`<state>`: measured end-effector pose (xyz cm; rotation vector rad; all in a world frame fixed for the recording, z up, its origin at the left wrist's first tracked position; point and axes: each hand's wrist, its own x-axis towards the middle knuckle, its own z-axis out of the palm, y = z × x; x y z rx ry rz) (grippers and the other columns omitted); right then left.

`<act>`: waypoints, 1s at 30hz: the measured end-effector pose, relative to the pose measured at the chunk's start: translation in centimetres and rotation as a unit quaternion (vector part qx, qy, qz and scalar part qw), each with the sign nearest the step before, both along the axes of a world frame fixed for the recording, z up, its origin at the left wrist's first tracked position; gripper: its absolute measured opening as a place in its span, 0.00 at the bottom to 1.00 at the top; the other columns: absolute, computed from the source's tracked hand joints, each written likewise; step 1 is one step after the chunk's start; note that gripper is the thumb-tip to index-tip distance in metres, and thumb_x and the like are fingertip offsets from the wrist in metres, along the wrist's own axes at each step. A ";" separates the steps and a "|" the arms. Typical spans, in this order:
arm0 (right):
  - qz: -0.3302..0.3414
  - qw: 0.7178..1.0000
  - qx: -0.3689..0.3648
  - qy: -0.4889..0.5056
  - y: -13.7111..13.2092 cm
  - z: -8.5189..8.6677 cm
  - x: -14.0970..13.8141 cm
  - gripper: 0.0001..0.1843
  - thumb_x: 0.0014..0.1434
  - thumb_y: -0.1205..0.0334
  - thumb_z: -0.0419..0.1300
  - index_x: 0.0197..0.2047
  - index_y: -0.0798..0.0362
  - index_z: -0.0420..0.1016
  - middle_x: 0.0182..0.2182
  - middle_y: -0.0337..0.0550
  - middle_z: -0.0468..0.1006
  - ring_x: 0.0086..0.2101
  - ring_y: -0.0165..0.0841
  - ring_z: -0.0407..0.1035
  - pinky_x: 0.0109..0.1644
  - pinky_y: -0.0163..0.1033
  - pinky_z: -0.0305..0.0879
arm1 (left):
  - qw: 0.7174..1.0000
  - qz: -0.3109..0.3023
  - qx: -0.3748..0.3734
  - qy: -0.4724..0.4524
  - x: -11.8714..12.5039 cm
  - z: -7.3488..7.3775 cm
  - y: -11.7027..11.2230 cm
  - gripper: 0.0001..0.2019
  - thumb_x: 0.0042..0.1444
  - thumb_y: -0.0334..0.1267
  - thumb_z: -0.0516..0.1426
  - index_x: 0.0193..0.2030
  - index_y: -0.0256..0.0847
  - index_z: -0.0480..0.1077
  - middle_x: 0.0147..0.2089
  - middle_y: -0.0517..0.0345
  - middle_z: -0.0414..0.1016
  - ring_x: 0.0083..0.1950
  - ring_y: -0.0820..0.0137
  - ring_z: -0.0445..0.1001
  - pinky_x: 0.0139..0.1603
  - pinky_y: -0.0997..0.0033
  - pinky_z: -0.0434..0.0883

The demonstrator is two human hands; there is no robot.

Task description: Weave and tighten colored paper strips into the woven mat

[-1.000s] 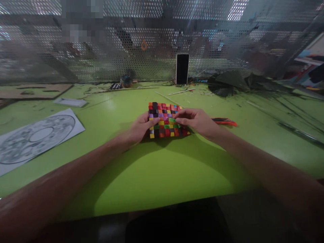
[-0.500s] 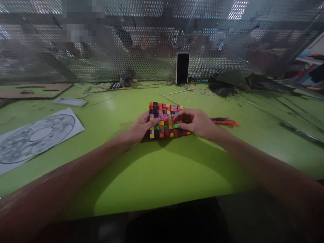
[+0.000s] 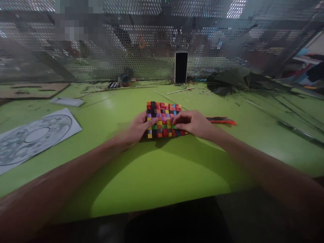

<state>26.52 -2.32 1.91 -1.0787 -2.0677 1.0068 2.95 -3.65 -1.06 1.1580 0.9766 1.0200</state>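
A small woven mat of many coloured strips (image 3: 163, 116) lies on the green table (image 3: 162, 168), a checker of red, yellow, black, purple and green squares. My left hand (image 3: 138, 127) rests on its left edge, thumb pressing on the weave, fingers curled. My right hand (image 3: 193, 123) lies on its right side, thumb and fingers pinched together on a green strip in the lower rows. Both forearms reach in from the bottom corners.
An orange-handled cutter (image 3: 221, 120) lies just right of my right hand. A printed sheet with a round pattern (image 3: 35, 135) lies at the left. A dark phone (image 3: 181, 67) leans on the perforated metal screen (image 3: 152, 40) at the back, beside dark leaves (image 3: 227, 84).
My right hand's fingers have shifted slightly down and left along the green strip. The view drifted a little; the mat and my left hand stay put.
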 end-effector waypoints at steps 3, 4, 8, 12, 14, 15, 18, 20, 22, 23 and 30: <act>0.006 1.000 0.025 -0.015 0.0 0.1 0.1 0.04 0.54 0.67 0.66 0.35 0.51 0.81 0.36 0.43 0.83 0.36 0.37 0.75 0.46 0.46 0.72 | 1.000 -0.010 0.005 0.009 0.1 0.3 -0.1 0.14 0.60 0.41 0.64 0.49 0.37 0.72 0.45 0.48 0.82 0.42 0.61 0.82 0.46 0.55 0.81; 0.008 0.999 0.032 -0.018 0.0 0.1 0.1 0.04 0.54 0.67 0.66 0.35 0.51 0.81 0.36 0.43 0.83 0.36 0.36 0.75 0.45 0.46 0.72 | 1.000 -0.012 0.010 0.012 0.1 0.3 -0.1 0.14 0.60 0.41 0.64 0.49 0.37 0.72 0.46 0.48 0.82 0.42 0.61 0.82 0.47 0.55 0.81; 0.006 0.999 0.040 -0.005 -0.1 -0.2 -0.3 0.04 0.56 0.66 0.65 0.37 0.51 0.81 0.36 0.42 0.82 0.33 0.34 0.73 0.41 0.44 0.71 | 0.999 -0.020 0.046 0.021 0.1 0.3 0.0 0.17 0.59 0.44 0.65 0.51 0.37 0.72 0.49 0.48 0.81 0.46 0.60 0.81 0.52 0.54 0.80; -0.006 0.998 0.064 0.000 -0.5 -0.5 -0.9 0.04 0.57 0.67 0.66 0.37 0.51 0.81 0.34 0.41 0.81 0.33 0.34 0.73 0.42 0.43 0.70 | 0.997 -0.029 0.062 0.025 -0.1 -0.1 0.2 0.19 0.58 0.46 0.66 0.51 0.38 0.73 0.50 0.49 0.81 0.48 0.59 0.81 0.53 0.53 0.79; -0.014 0.997 0.075 0.002 -0.6 -0.6 -1.1 0.04 0.57 0.68 0.66 0.36 0.51 0.81 0.34 0.41 0.81 0.34 0.34 0.73 0.42 0.44 0.70 | 0.997 -0.033 0.063 0.022 -0.2 -0.3 0.3 0.20 0.58 0.46 0.66 0.52 0.39 0.73 0.51 0.48 0.81 0.48 0.59 0.81 0.53 0.53 0.79; -0.021 0.997 0.078 0.003 -0.6 -0.7 -1.2 0.04 0.57 0.69 0.66 0.36 0.51 0.81 0.34 0.41 0.81 0.34 0.35 0.74 0.43 0.44 0.71 | 0.997 -0.035 0.060 0.016 -0.2 -0.4 0.3 0.20 0.58 0.46 0.66 0.53 0.39 0.73 0.51 0.48 0.81 0.48 0.59 0.81 0.52 0.53 0.80; -0.037 0.997 0.067 0.010 -0.6 -0.6 -1.3 0.04 0.57 0.69 0.66 0.35 0.51 0.81 0.36 0.42 0.82 0.36 0.35 0.74 0.44 0.45 0.72 | 0.998 -0.033 0.036 -0.025 -0.2 -0.3 0.4 0.18 0.58 0.43 0.66 0.52 0.38 0.73 0.50 0.47 0.82 0.45 0.59 0.82 0.50 0.52 0.81; -0.039 0.998 0.052 0.019 -0.7 -0.6 -1.4 0.05 0.57 0.70 0.66 0.35 0.51 0.80 0.37 0.43 0.82 0.36 0.35 0.74 0.44 0.44 0.73 | 0.998 -0.028 0.017 -0.048 -0.1 -0.2 0.4 0.16 0.58 0.40 0.67 0.50 0.37 0.73 0.48 0.47 0.83 0.41 0.61 0.83 0.48 0.54 0.82; -0.039 0.998 0.042 0.038 -0.8 -0.7 -1.5 0.05 0.57 0.71 0.65 0.35 0.53 0.80 0.37 0.43 0.82 0.37 0.34 0.74 0.44 0.43 0.74 | 0.998 -0.025 0.006 -0.060 0.0 0.0 0.4 0.14 0.58 0.38 0.66 0.49 0.36 0.74 0.46 0.48 0.83 0.39 0.63 0.83 0.46 0.55 0.83; -0.041 0.997 0.039 0.047 -0.9 -0.8 -1.6 0.04 0.57 0.72 0.65 0.35 0.53 0.80 0.38 0.43 0.81 0.36 0.33 0.74 0.43 0.41 0.74 | 0.998 -0.025 0.004 -0.065 0.0 0.0 0.5 0.13 0.58 0.36 0.66 0.49 0.36 0.74 0.46 0.48 0.83 0.39 0.63 0.83 0.46 0.56 0.83; -0.054 0.996 -0.001 0.077 -1.0 -1.3 -1.6 0.01 0.59 0.67 0.65 0.36 0.56 0.77 0.32 0.40 0.78 0.20 0.23 0.64 0.24 0.32 0.65 | 0.997 -0.016 0.000 -0.080 0.2 0.0 0.4 0.11 0.59 0.34 0.65 0.48 0.36 0.73 0.46 0.47 0.83 0.45 0.59 0.84 0.52 0.51 0.81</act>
